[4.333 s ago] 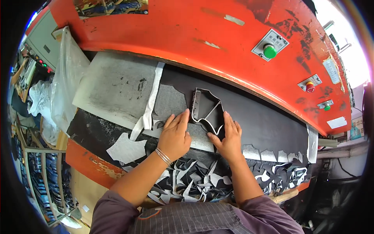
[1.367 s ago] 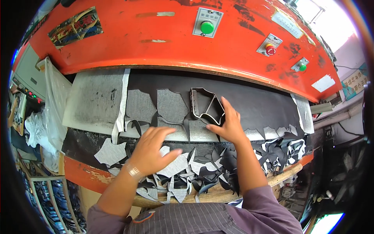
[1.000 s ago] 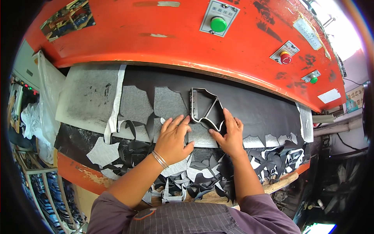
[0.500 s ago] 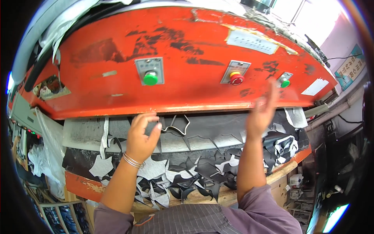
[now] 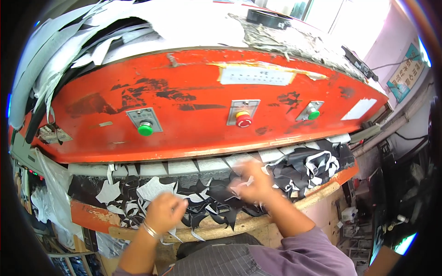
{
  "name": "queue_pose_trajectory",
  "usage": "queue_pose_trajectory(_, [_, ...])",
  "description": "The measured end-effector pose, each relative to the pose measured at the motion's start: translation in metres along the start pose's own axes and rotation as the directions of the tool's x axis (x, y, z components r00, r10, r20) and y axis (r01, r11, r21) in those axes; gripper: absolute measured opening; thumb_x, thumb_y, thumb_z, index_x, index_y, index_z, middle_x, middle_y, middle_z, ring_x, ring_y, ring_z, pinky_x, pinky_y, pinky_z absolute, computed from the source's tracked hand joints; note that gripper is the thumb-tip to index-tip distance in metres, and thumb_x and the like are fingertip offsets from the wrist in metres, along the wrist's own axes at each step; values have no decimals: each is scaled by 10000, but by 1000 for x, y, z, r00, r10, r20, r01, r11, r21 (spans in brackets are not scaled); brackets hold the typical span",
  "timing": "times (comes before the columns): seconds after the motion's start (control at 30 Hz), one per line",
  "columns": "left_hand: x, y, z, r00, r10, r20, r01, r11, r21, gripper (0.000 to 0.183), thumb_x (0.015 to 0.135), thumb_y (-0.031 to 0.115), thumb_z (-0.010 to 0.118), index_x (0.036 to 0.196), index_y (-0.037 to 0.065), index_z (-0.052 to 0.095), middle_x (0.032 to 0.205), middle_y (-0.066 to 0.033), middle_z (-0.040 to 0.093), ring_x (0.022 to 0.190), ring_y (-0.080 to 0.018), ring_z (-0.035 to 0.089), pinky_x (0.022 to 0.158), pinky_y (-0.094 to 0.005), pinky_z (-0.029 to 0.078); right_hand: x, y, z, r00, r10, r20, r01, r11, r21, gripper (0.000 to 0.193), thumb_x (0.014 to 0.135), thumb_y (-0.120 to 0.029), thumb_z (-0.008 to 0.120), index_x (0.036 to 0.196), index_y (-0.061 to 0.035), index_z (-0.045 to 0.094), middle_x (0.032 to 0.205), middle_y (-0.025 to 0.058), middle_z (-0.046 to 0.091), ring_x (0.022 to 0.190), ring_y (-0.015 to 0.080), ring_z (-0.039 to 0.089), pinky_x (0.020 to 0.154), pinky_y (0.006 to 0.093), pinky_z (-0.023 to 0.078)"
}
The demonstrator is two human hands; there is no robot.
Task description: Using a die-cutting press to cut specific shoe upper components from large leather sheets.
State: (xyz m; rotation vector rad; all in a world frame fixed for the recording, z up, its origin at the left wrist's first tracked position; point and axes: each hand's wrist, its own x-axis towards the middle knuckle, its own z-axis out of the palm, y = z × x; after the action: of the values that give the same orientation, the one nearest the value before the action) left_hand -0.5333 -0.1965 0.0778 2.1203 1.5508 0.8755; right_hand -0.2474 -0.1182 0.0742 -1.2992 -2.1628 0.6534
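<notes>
My left hand [image 5: 165,212] is at the near edge of the bed, with fingers curled in and thumb close to them. Whatever they might hold is hidden. Beneath and beside it lie black-and-white material scraps [image 5: 221,198], cut in pointed shapes and strips. My right hand [image 5: 252,181] is over the same heap, right of the middle, smeared by motion, so its fingers cannot be read. Behind both hands a row of pale, notched material [image 5: 182,166] runs under the lower edge of the red machine beam [image 5: 193,133].
The beam carries a left green button [image 5: 145,129], a red stop button [image 5: 243,119] and a right green button [image 5: 313,113]. White sheets [image 5: 92,41] are piled on top. A worn wooden rail [image 5: 299,202] edges the bed in front of me.
Both hands have come back from the machine front, down to the scraps. The view has tilted up and turned right. The metal cutting die beside my left hand no longer shows.
</notes>
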Motion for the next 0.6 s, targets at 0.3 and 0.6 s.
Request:
queue_pose_trajectory(0.3, [-81, 8, 68, 997, -49, -52, 60, 971, 233, 148, 765, 187, 660, 838, 69, 708, 748, -95, 629, 722, -290, 582, 648, -379, 482, -97, -35, 126, 901, -332, 281, 385, 909, -160, 369, 722, -187, 646, 1038, 1, 614, 930, 118, 628, 893, 249, 600, 726, 312, 518])
queue_pose_trajectory(0.6, [-68, -2, 49, 983, -144, 112, 138, 988, 63, 188, 736, 220, 705, 840, 64, 724, 757, -107, 641, 688, -305, 588, 642, -379, 483, -36, -44, 82, 717, -246, 652, 339, 941, -17, 274, 777, -215, 624, 966, -18, 627, 931, 106, 665, 879, 284, 639, 632, 412, 534])
